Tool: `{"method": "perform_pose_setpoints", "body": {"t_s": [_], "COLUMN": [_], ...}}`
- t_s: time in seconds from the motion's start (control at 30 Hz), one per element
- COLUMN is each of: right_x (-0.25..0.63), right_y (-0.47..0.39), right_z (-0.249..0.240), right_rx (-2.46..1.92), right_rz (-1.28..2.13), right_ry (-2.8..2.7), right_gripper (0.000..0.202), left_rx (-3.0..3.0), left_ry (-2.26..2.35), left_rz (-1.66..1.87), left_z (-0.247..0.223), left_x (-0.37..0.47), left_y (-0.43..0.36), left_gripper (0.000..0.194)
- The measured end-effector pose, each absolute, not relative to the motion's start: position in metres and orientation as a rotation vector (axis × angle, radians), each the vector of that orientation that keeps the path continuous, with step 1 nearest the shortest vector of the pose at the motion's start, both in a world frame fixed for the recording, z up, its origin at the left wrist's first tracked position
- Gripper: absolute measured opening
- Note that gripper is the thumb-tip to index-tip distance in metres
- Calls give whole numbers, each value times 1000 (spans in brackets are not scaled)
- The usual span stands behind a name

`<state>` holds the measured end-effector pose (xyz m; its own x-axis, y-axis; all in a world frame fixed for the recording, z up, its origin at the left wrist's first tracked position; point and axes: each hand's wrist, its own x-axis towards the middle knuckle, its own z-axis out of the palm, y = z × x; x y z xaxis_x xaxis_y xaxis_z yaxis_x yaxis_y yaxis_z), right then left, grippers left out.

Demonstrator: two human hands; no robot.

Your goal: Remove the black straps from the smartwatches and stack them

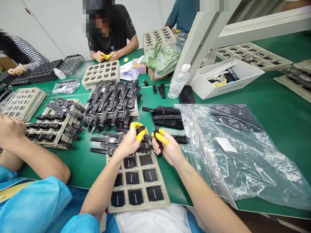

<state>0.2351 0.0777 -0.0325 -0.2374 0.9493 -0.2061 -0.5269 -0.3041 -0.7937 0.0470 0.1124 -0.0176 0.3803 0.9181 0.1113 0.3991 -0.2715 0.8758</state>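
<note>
My left hand (128,142), with yellow finger covers on thumb and finger, pinches a small dark watch case (140,130). My right hand (171,149), also in yellow finger covers, grips a black watch strap (159,139) hanging down beside the palm. Both hands are above the far part of a beige tray (159,200). Black square watch cases (150,175) sit in the tray's near compartments. At its far end lie watches with straps fitted (111,140), partly hidden by my left hand. Whether the held strap and case are joined, I cannot tell.
Loose black straps (167,117) lie beyond my right hand, next to a large clear plastic bag (243,155). Strapped watches are piled on trays (111,103) ahead. A bottle (179,82) and white box (218,81) stand beyond. A neighbour's arm (43,152) is close on the left.
</note>
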Motion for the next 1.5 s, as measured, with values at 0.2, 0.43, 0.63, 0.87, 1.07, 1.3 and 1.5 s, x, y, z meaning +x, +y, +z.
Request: {"method": "perform_pose_setpoints", "body": {"t_s": [0.2, 0.43, 0.63, 0.87, 1.07, 1.3, 1.5], "right_x": [226, 227, 225, 229, 224, 222, 228], "right_y": [71, 71, 73, 77, 74, 77, 77], "right_z": [-41, -42, -42, -41, -46, -43, -44], "right_rx": [-877, -915, -906, -857, -824, -817, -753], "right_rz": [1855, 1890, 1885, 1850, 1865, 1856, 1874], "right_ry": [-921, -953, -763, -789, -901, -773, -819], "right_gripper": [32, 29, 31, 32, 30, 31, 29], "left_rx": [2115, 2283, 2189, 2113, 2250, 2191, 2181], "left_ry": [924, 815, 937, 944, 850, 954, 944], "left_rz": [885, 867, 968, 997, 913, 982, 987], "left_z": [-55, -53, -47, -47, -51, -46, -49], "left_x": [46, 38, 43, 44, 41, 45, 44], "left_y": [113, 114, 109, 108, 111, 108, 108], "left_gripper": [47, 61, 43, 42, 55, 44, 49]}}
